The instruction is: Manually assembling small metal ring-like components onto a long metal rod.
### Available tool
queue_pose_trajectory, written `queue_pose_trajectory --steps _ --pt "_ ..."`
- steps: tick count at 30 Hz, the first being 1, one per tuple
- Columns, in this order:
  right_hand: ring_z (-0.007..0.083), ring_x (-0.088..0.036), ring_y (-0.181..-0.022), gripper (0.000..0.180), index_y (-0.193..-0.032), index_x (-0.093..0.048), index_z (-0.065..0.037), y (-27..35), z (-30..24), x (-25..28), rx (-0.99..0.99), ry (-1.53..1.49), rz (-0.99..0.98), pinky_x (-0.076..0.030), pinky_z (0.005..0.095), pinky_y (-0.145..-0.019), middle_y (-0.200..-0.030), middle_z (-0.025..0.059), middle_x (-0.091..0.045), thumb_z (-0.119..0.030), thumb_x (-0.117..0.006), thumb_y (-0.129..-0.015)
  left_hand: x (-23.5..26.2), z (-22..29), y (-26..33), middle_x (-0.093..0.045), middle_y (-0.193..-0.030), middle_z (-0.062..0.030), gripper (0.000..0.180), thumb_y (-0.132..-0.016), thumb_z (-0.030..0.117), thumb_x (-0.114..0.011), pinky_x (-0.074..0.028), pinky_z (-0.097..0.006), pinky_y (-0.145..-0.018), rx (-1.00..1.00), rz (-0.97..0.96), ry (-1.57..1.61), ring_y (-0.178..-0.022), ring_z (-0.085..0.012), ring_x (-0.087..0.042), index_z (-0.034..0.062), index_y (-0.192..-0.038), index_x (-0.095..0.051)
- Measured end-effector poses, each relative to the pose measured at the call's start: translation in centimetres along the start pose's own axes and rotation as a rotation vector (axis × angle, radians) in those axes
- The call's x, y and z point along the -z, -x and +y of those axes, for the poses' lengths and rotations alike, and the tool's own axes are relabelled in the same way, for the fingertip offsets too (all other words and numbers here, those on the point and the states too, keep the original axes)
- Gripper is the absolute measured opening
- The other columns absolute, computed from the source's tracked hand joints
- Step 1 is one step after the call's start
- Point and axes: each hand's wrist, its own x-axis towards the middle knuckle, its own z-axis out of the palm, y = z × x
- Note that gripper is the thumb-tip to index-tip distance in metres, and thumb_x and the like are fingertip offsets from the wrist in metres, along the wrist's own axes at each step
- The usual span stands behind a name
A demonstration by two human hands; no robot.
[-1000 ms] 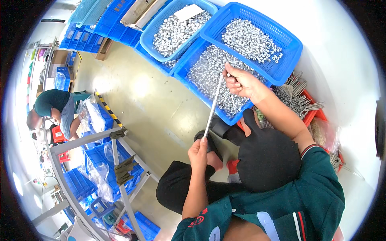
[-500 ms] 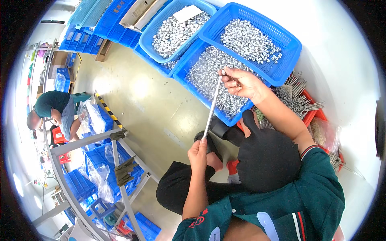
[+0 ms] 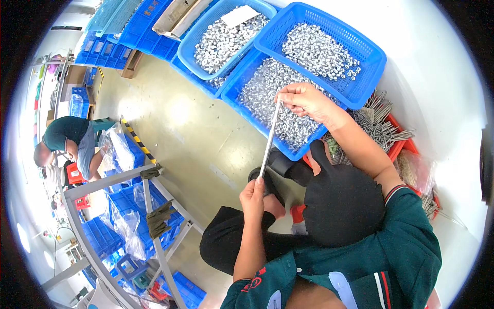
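My left hand is closed round the lower end of a long, thin metal rod, which slants up and to the right. At the rod's upper end my right hand pinches its tip between thumb and fingers. Whatever small part may be under those fingertips is hidden. Below this hand lies a blue basket heaped with small silver metal pieces. Another blue basket, partly filled with similar nut-like pieces, rests over its far right side.
A lighter blue basket of metal pieces, with a white card, stands at the far left. Red bins with many metal rods are beside my right arm. A grey metal frame and a bent-over person are on the left.
My right hand has turned and its fingers have closed over the rod's upper end; small metal pieces visible in them before are now hidden. My left hand and the rod have hardly moved.
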Motion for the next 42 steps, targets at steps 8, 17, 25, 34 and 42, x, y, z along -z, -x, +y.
queue_pose_trajectory --steps 8,17,25,34,42 --pt "0.0013 -0.031 -0.043 0.019 -0.082 -0.060 -0.005 0.4 2.7 -2.8 -0.122 0.018 -0.127 -0.021 0.0168 -0.038 -0.056 -0.0061 -0.042 -0.023 -0.059 -0.082 -0.4 1.0 0.0 -0.038 -0.056 0.0064 0.035 -0.088 0.026 -0.052 -0.022 -0.019 -0.044 0.040 0.010 0.089 -0.050 -0.0023 -0.030 0.0055 -0.060 -0.048" --pt "0.0086 -0.044 -0.057 0.014 -0.095 -0.052 0.000 -0.8 4.3 1.0 -0.168 -0.351 0.121 -0.034 0.0195 -0.043 -0.083 0.0086 -0.056 -0.005 -0.048 -0.082 -0.1 0.9 -0.1 -0.039 -0.054 0.0059 0.033 -0.088 0.029 -0.052 -0.022 -0.019 -0.040 0.060 0.027 0.071 -0.046 -0.0025 -0.031 0.0061 -0.064 -0.050" --pt "0.0050 -0.035 -0.046 0.018 -0.091 -0.051 -0.002 -0.8 3.0 1.4 -0.063 -0.483 0.010 -0.027 0.0174 -0.035 -0.075 0.0063 -0.054 -0.020 -0.051 -0.087 0.0 0.0 -0.2 -0.038 -0.057 0.0066 0.033 -0.087 0.024 -0.054 -0.024 -0.020 -0.045 0.020 0.048 0.064 -0.053 -0.0025 -0.030 0.0036 -0.061 -0.048" --pt "0.0019 -0.032 -0.044 0.030 -0.088 -0.056 -0.004 -0.5 1.9 1.2 -0.198 -0.560 0.053 -0.023 0.0146 -0.035 -0.063 -0.0027 -0.043 -0.034 -0.055 -0.085 -0.2 -0.1 -0.1 -0.037 -0.059 0.0063 0.035 -0.086 0.024 -0.055 -0.025 -0.020 -0.047 -0.021 0.019 -0.006 -0.056 -0.0034 -0.031 0.0029 -0.061 -0.047" --pt "0.0022 -0.033 -0.045 0.026 -0.078 -0.061 -0.003 -0.3 0.8 0.4 -0.046 -0.054 0.084 -0.023 0.0176 -0.037 -0.056 -0.0044 -0.042 -0.030 -0.059 -0.082 0.1 -0.2 0.0 -0.037 -0.059 0.0066 0.033 -0.086 0.024 -0.055 -0.026 -0.021 -0.048 -0.031 0.011 -0.060 -0.056 -0.0038 -0.031 0.0025 -0.062 -0.047"
